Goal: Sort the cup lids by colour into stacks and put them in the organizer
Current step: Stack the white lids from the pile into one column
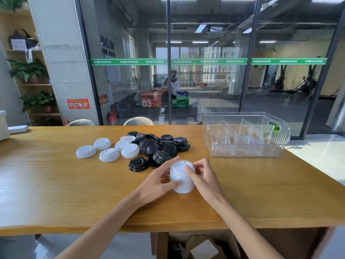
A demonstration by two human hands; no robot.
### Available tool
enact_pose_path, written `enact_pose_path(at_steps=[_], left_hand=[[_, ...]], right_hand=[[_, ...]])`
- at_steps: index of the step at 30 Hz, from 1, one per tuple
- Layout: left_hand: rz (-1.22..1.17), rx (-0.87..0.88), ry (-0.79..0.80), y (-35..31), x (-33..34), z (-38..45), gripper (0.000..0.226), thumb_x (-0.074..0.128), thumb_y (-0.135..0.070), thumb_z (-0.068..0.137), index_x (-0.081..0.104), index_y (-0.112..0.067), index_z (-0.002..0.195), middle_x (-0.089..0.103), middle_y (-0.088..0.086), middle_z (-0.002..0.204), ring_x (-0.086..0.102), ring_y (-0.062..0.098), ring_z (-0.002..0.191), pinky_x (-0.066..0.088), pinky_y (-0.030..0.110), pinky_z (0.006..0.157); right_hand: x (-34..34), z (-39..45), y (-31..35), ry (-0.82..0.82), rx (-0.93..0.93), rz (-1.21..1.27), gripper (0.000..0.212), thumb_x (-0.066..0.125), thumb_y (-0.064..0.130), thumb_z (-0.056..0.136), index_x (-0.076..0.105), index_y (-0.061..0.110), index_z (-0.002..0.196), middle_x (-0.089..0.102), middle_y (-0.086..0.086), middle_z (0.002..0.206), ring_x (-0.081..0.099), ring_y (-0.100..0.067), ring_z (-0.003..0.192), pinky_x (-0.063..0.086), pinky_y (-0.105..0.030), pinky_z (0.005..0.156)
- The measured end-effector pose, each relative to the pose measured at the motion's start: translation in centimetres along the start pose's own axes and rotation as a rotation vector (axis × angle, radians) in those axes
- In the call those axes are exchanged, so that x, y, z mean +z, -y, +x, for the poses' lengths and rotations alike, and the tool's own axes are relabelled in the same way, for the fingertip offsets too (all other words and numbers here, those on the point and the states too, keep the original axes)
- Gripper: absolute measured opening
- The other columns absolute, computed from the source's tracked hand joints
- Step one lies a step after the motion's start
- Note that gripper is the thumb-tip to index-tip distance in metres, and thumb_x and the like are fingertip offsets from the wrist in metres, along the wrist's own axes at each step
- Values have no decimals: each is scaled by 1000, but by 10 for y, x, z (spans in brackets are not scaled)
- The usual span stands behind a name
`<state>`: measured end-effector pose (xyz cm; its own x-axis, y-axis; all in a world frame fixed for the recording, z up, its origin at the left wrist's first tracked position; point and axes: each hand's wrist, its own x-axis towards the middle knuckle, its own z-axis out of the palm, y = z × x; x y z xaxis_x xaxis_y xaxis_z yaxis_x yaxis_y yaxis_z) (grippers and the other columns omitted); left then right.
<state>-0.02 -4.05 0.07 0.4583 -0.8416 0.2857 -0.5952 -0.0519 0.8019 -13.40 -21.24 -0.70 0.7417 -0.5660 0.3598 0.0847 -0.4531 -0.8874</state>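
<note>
I see both hands gripping a stack of white plastic cup lids (182,177) on the wooden surface (56,184): left hand (158,177) and right hand (203,174) curled around it, clear ribbed plastic organizer (246,135) well apart.

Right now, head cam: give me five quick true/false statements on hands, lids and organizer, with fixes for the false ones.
1. Both hands hold the white lid stack. True: the left hand and right hand grip it from either side.
2. The clear organizer already holds a black stack. False: no lids show in its compartments.
3. The black lids lie in a loose pile beyond the hands. True.
4. All white lids are gathered into the held stack. False: loose white lids still lie left of the black pile.
5. The organizer sits at the table's left end. False: it stands at the far right of the wooden table.
</note>
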Motion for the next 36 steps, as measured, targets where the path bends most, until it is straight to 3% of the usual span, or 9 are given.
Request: enact_pose_path(at_steps=[5,8,11,16,21,24,29,34,36], left_hand=[[-119,-43,-18,-9,0,1,46,51,-55,111,53,-39,155,63,-22,148,54,-2,140,41,30,115],[-114,-27,-18,-6,2,2,44,51,-51,113,54,-36,154,67,-16,145,58,3,139,45,32,115],[-97,-44,-34,-2,-1,3,47,54,-62,108,47,-54,154,69,-15,141,60,0,135,46,30,111],[-85,8,-16,-2,2,5,43,54,-52,112,56,-40,152,69,-15,144,60,7,138,46,35,114],[-22,42,-8,-2,2,5,42,48,-53,114,56,-43,153,67,-19,146,58,4,140,45,35,113],[1,50,-2,-4,3,5,39,45,-55,114,56,-49,152,71,-10,141,63,7,132,47,49,117],[-18,65,2,-4,3,5,40,43,-53,116,57,-44,152,72,-5,139,63,26,134,45,58,116],[-54,26,17,1,3,3,49,48,-56,113,50,-38,159,67,-19,145,59,5,139,45,39,120],[-63,10,7,2,2,3,54,50,-57,111,48,-36,161,65,-23,145,57,0,139,46,25,116]], right_hand=[[-7,1,-2,109,4,39,36,67,51,102,56,40,135,72,12,124,66,-4,117,51,-27,93],[-7,0,-2,102,-32,25,27,65,49,104,65,36,127,73,15,121,67,-3,115,53,-30,94],[-7,-1,-1,100,-37,-19,33,63,53,103,63,38,132,71,19,125,64,1,117,53,-28,95],[-8,-1,1,118,-53,-43,34,60,53,105,62,42,137,69,21,129,63,3,118,54,-26,96],[-7,0,-1,116,-40,-50,34,60,51,106,64,37,136,69,19,130,63,1,120,53,-27,96],[-7,2,-1,128,-26,-48,37,60,51,105,64,33,138,68,18,133,62,1,122,53,-28,97],[-7,2,-3,129,-20,-41,41,60,54,104,64,33,139,69,20,131,61,11,117,49,-11,87],[-5,-1,-4,141,17,-13,49,58,64,100,61,41,143,66,30,129,57,21,115,47,-5,84],[-5,-1,-2,140,36,-2,48,58,66,100,60,45,143,65,32,129,56,22,116,46,-3,84]])
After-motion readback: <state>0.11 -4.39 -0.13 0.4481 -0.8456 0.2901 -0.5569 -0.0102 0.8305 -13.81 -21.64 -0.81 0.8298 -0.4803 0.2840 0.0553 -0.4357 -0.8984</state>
